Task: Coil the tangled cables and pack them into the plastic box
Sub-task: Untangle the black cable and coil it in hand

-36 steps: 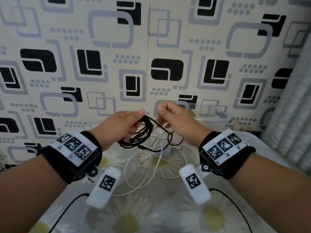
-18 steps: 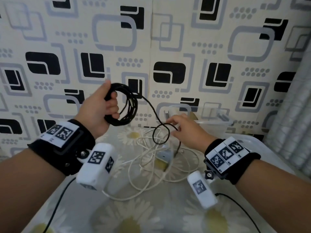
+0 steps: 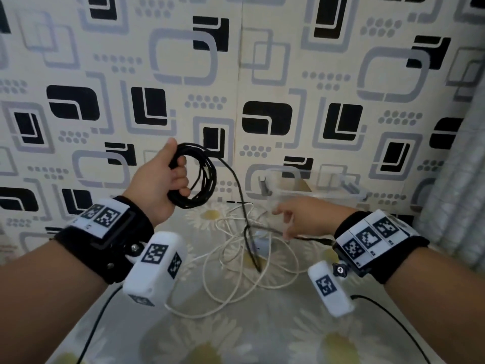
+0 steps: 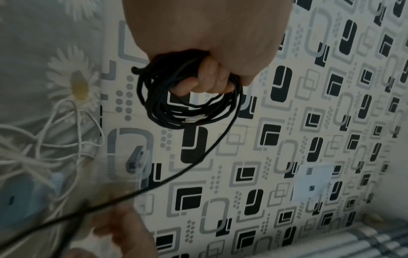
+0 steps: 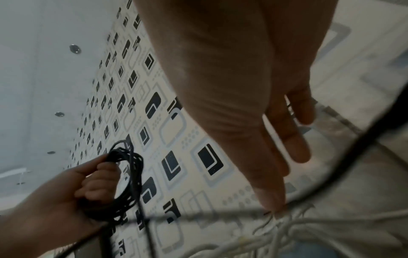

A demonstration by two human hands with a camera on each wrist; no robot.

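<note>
Your left hand (image 3: 160,185) grips the coiled thin black cable (image 3: 195,177) above the table's far edge while your right hand (image 3: 301,219), fingers loose, reaches its slack tail; pulling could drag the tangled white cables (image 3: 236,258) mid-table toward the clear plastic box (image 3: 315,187) at the far right corner.

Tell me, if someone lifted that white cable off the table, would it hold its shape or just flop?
Probably flop: the white cable is thin and lies in loose, irregular loops on the table. It would likely snag too, since its loops cross each other and the black cable's loose end runs over them. It looks light, so one hand should manage.
</note>
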